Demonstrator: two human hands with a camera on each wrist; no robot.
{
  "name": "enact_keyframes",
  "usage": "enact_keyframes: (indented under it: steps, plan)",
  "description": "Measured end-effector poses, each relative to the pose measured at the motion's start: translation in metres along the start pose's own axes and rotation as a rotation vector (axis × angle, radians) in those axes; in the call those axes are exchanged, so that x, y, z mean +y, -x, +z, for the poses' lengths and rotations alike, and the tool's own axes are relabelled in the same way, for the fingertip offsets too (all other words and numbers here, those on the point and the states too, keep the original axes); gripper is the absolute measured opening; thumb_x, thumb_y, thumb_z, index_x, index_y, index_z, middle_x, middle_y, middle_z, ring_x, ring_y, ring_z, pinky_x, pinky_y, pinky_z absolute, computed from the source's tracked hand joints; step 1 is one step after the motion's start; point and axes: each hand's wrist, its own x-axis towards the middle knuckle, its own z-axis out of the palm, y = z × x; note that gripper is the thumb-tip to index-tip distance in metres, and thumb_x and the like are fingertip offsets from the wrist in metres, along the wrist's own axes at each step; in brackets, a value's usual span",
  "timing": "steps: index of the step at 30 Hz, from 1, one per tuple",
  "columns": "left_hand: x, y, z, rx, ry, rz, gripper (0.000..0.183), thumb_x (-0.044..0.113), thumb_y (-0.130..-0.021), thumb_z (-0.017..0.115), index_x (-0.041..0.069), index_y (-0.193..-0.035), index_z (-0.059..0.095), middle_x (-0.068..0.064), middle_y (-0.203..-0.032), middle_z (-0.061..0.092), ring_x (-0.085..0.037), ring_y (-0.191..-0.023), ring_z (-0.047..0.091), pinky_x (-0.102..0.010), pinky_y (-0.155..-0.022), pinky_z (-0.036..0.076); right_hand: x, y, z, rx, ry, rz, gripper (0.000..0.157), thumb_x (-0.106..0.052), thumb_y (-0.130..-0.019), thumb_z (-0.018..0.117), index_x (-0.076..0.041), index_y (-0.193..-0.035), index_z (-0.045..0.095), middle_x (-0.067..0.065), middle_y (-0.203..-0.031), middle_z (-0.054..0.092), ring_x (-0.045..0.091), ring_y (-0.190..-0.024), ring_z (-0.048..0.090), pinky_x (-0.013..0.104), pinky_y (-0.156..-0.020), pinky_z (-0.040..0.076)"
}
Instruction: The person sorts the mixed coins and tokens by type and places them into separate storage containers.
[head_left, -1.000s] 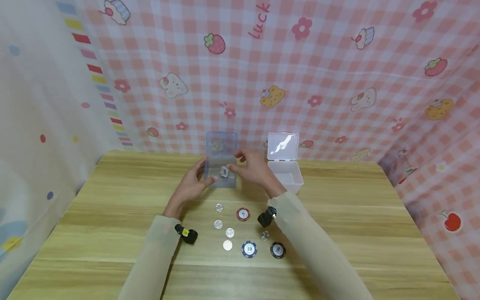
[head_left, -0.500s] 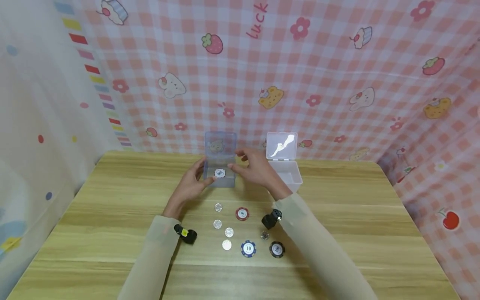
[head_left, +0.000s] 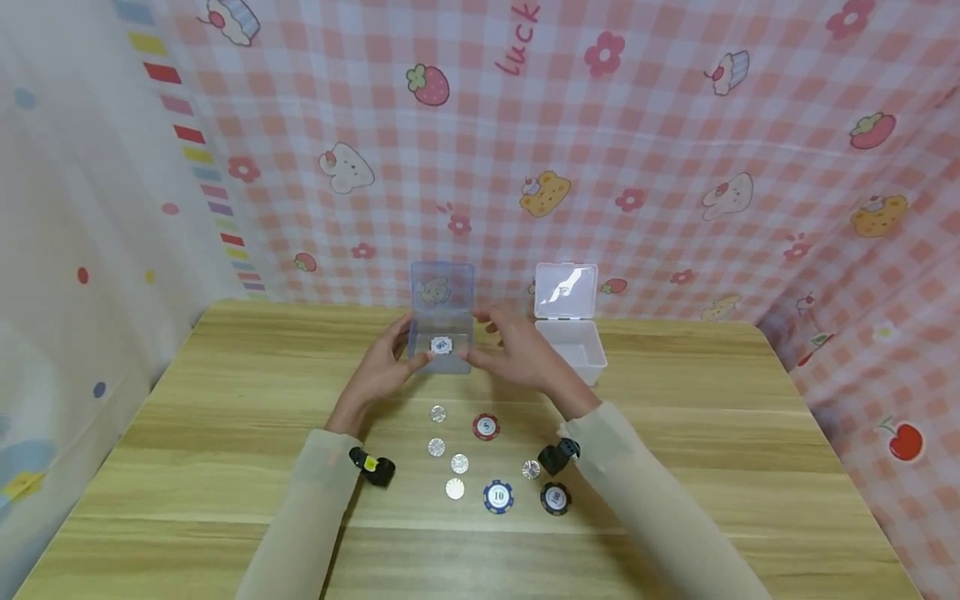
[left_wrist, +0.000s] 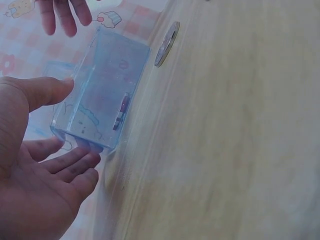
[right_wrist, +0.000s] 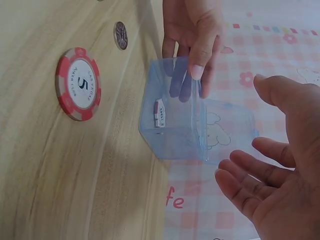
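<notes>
A see-through blue box point(head_left: 442, 363) stands at the back of the table with its lid raised. Inside it lies a white-faced poker chip marked 100 point(head_left: 441, 345), its dark edge partly hidden. My left hand point(head_left: 381, 367) holds the box's left side, thumb at the front rim and fingers along the outer wall. To the right of the box, my right hand point(head_left: 517, 350) has nothing in it; the right wrist view shows its fingers point(right_wrist: 265, 170) loosely spread, apart from the box.
A clear white box point(head_left: 573, 350) with its lid up stands behind my right forearm. On the table lie a red 5 chip point(head_left: 486, 427), a blue 10 chip point(head_left: 498, 497), a black 100 chip point(head_left: 556, 498) and several silver coins point(head_left: 459, 463). A checked curtain point(head_left: 480, 167) hangs behind.
My right hand has let go of the 100 chip, which has come to lie flat in the blue box. That hand has drawn back slightly to the right. The left hand stays put.
</notes>
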Motion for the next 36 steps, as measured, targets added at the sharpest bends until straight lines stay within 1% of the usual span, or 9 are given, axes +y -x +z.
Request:
enact_keyframes:
  steps: [5,11,13,17,21,26,29,33,36]
  plan:
    - [0.002,0.001,0.001,0.003,-0.003,0.019,0.075,0.005,-0.088,0.063,0.000,-0.148,0.018,-0.026,-0.146,0.031,-0.041,-0.137,0.028,-0.049,-0.115,0.023,0.000,0.008,0.000,0.006,-0.015,-0.039,0.072,-0.050,-0.083,0.064,-0.014,-0.140,0.041,0.005,-0.136,0.050,0.026,-0.115,0.054,0.038,-0.089,0.053]
    - [0.001,0.000,0.001,0.019,-0.023,-0.005,0.076,0.007,-0.087,0.064,0.002,-0.148,0.018,-0.026,-0.148,0.030,-0.037,-0.139,0.025,-0.045,-0.117,0.021,-0.001,0.019,0.002,-0.033,-0.045,-0.045,0.070,-0.049,-0.083,0.066,-0.018,-0.140,0.041,0.005,-0.136,0.049,0.026,-0.115,0.053,0.037,-0.090,0.052]
    - [-0.004,-0.002,0.001,0.024,-0.020,-0.018,0.077,0.008,-0.087,0.064,0.004,-0.149,0.018,-0.025,-0.149,0.028,-0.035,-0.141,0.023,-0.044,-0.117,0.020,-0.001,0.023,0.003,-0.049,-0.050,-0.050,0.069,-0.046,-0.083,0.067,-0.015,-0.139,0.042,0.007,-0.136,0.049,0.026,-0.115,0.053,0.038,-0.090,0.052]
    - [-0.020,-0.010,0.000,0.032,-0.019,-0.028,0.079,0.013,-0.087,0.066,0.009,-0.150,0.018,-0.021,-0.151,0.027,-0.032,-0.142,0.021,-0.042,-0.118,0.019,0.000,0.029,0.006,-0.081,-0.047,-0.054,0.068,-0.041,-0.083,0.069,-0.013,-0.139,0.042,0.007,-0.137,0.049,0.025,-0.114,0.054,0.036,-0.088,0.052]
    - [-0.030,-0.014,0.000,0.043,-0.030,-0.022,0.080,0.017,-0.087,0.067,0.013,-0.150,0.019,-0.018,-0.151,0.027,-0.029,-0.142,0.022,-0.039,-0.117,0.021,0.001,0.036,0.010,-0.107,-0.042,-0.029,0.068,-0.041,-0.082,0.070,-0.019,-0.139,0.041,0.003,-0.137,0.048,0.023,-0.114,0.054,0.035,-0.089,0.051]
    - [-0.033,-0.014,0.000,0.052,-0.046,-0.018,0.079,0.018,-0.087,0.067,0.014,-0.150,0.019,-0.017,-0.152,0.027,-0.028,-0.141,0.023,-0.038,-0.117,0.022,0.002,0.045,0.014,-0.147,-0.032,-0.011,0.070,-0.044,-0.081,0.069,-0.023,-0.141,0.040,0.000,-0.136,0.048,0.019,-0.114,0.053,0.034,-0.090,0.051]
    - [-0.031,-0.014,0.000,0.047,-0.032,-0.018,0.080,0.018,-0.087,0.067,0.012,-0.150,0.019,-0.018,-0.151,0.028,-0.029,-0.141,0.023,-0.039,-0.117,0.021,0.003,0.050,0.015,-0.174,-0.009,-0.012,0.071,-0.045,-0.081,0.069,-0.019,-0.141,0.041,0.002,-0.135,0.050,0.019,-0.114,0.053,0.032,-0.090,0.050]
    - [-0.012,-0.006,-0.001,0.030,-0.027,-0.026,0.079,0.013,-0.087,0.066,0.006,-0.149,0.018,-0.022,-0.151,0.026,-0.033,-0.141,0.021,-0.042,-0.117,0.021,0.004,0.056,0.018,-0.195,0.002,-0.025,0.071,-0.042,-0.081,0.071,-0.013,-0.139,0.043,0.006,-0.129,0.053,0.022,-0.113,0.054,0.034,-0.092,0.049]
    - [0.003,0.001,0.000,0.022,-0.044,-0.028,0.077,0.010,-0.088,0.064,0.001,-0.148,0.017,-0.025,-0.151,0.023,-0.035,-0.141,0.021,-0.043,-0.117,0.021,0.005,0.061,0.021,-0.207,0.026,-0.020,0.071,-0.043,-0.080,0.072,-0.013,-0.138,0.045,0.005,-0.126,0.054,0.023,-0.112,0.054,0.036,-0.095,0.048]
